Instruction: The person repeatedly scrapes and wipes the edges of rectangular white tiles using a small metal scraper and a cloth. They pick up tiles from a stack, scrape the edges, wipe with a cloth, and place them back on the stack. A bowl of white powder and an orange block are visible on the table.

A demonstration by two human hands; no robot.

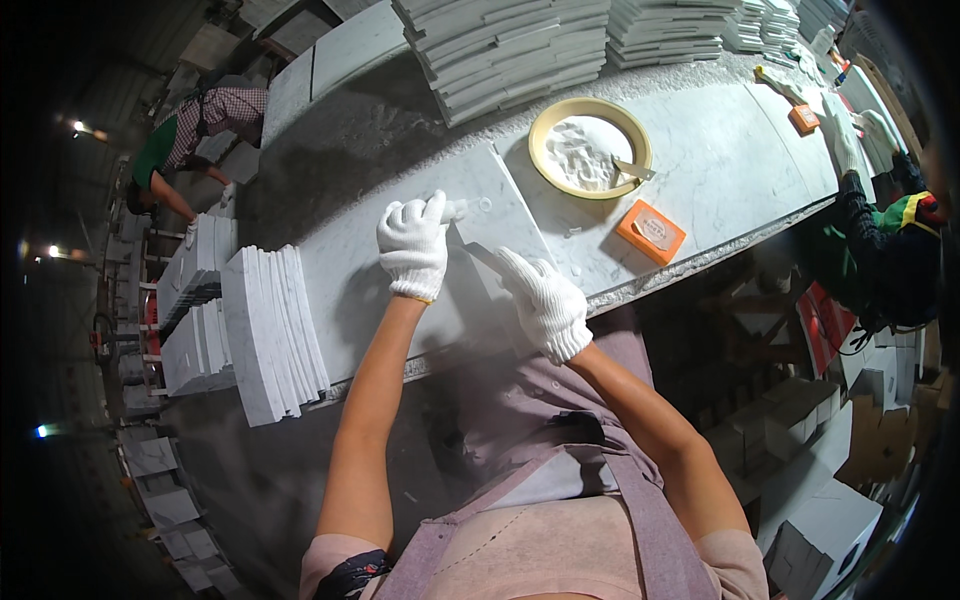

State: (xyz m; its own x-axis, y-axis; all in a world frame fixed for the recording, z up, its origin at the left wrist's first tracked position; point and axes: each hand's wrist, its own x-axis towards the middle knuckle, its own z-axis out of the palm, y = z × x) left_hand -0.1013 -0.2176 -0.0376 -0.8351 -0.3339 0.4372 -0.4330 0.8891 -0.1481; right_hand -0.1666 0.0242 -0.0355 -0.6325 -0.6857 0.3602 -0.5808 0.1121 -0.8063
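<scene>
My left hand [413, 243], in a white knitted glove, is closed around a small translucent tube-like thing [468, 208], whose clear end points right. It hangs just over a white, grey-veined stone slab [400, 190] on the bench. My right hand [545, 300], gloved alike, is nearer the bench's front edge. Its fingers stretch out toward the left hand, beside a grey, narrow patch on the slab; whether that is a shadow or a thin blade I cannot tell. Beyond the right hand lie a yellow bowl [540, 165] of white paste with a flat scraper [635, 170] in it and an orange box [651, 233].
Tall stacks of white stone tiles [510, 50] line the bench's far side. More tiles [275, 330] stand on edge at the left. One person [190, 150] bends over tiles at far left; another person [890, 240] works at the right end, near a second orange box [803, 119].
</scene>
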